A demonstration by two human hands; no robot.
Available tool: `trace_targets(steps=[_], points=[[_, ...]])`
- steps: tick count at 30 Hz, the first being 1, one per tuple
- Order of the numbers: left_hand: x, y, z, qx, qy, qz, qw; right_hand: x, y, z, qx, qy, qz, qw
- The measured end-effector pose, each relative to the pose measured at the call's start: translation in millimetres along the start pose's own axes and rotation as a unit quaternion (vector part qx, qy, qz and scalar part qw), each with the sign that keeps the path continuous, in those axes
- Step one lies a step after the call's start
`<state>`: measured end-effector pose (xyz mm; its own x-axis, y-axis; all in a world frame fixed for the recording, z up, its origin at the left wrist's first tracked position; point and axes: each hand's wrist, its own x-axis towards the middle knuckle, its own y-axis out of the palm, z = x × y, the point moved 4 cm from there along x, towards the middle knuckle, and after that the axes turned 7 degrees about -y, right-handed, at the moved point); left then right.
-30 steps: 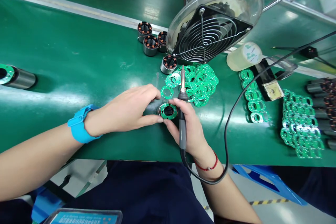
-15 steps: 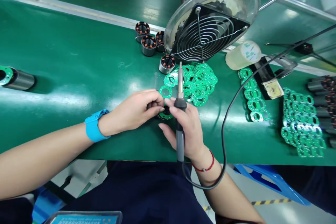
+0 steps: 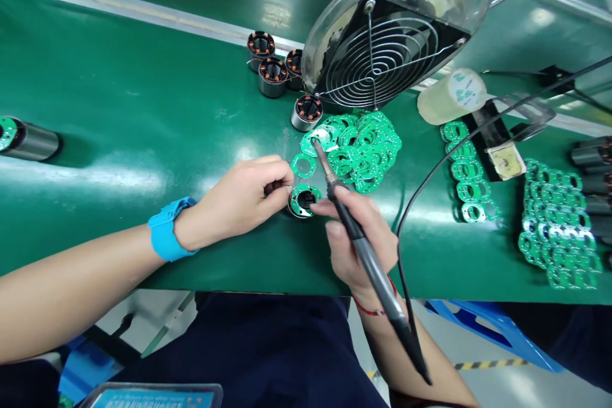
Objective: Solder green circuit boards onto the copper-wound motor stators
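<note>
Plainly, the green bench [image 3: 119, 95] spreads under everything, with the fan hood [image 3: 377, 70] looming at its far edge. Beneath the hood lies a heap of green boards [image 3: 367, 169]. My right hand [image 3: 347, 255] grips the soldering iron [image 3: 375, 268], its tip over the heap's near-left edge, one finger stretched to the motor core. My left hand [image 3: 243, 197] is curled closed at the core's left; whether its fingertips pinch anything, I can't tell. The motor core [image 3: 297, 194], board-topped, sits between my hands, a loose ring board [image 3: 312, 169] just beyond.
</note>
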<state>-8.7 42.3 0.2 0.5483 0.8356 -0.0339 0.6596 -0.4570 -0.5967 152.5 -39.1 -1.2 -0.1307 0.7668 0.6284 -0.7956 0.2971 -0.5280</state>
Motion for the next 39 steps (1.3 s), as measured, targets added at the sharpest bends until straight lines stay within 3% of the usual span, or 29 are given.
trace_targets(steps=[4, 14, 18, 20, 24, 26, 29, 32, 35, 39], points=[[0.7, 2.0, 0.5, 0.029, 0.008, -0.008, 1.000, -12.0, -11.5, -4.5, 0.024, 0.017, -0.074, 0.997], [0.3, 4.5, 2.2, 0.041, 0.003, -0.016, 0.999, -15.3, -12.9, -3.8, 0.027, -0.018, -0.038, 0.999], [0.4, 4.8, 0.7, 0.069, 0.015, -0.020, 0.997, -13.1, -10.6, -5.8, 0.037, -0.003, -0.051, 0.998], [0.3, 5.0, 0.0, 0.077, 0.027, -0.023, 0.996, -6.9, -4.8, -6.9, 0.035, 0.023, -0.022, 0.999], [0.0, 4.4, 1.2, 0.069, 0.029, -0.016, 0.997, 6.2, 14.1, -4.8, 0.002, 0.010, 0.151, 0.989], [-0.6, 3.9, 4.3, 0.047, 0.005, 0.004, 0.999, 8.2, 18.2, -4.9, -0.003, -0.004, 0.186, 0.983], [-3.2, 6.7, 9.4, 0.028, -0.021, 0.073, 0.997, 6.3, 17.5, -10.3, -0.034, 0.007, 0.167, 0.985], [-5.5, 9.4, 10.9, 0.081, 0.002, 0.118, 0.990, 2.8, 15.4, -15.1, -0.073, 0.011, 0.130, 0.989], [-4.7, 5.5, 7.9, 0.095, 0.033, 0.080, 0.992, 2.0, 15.8, -15.2, -0.109, -0.003, 0.118, 0.987], [-3.0, 0.3, 0.6, 0.001, 0.042, 0.035, 0.998, 3.9, 19.7, -10.0, -0.138, -0.030, 0.137, 0.980]])
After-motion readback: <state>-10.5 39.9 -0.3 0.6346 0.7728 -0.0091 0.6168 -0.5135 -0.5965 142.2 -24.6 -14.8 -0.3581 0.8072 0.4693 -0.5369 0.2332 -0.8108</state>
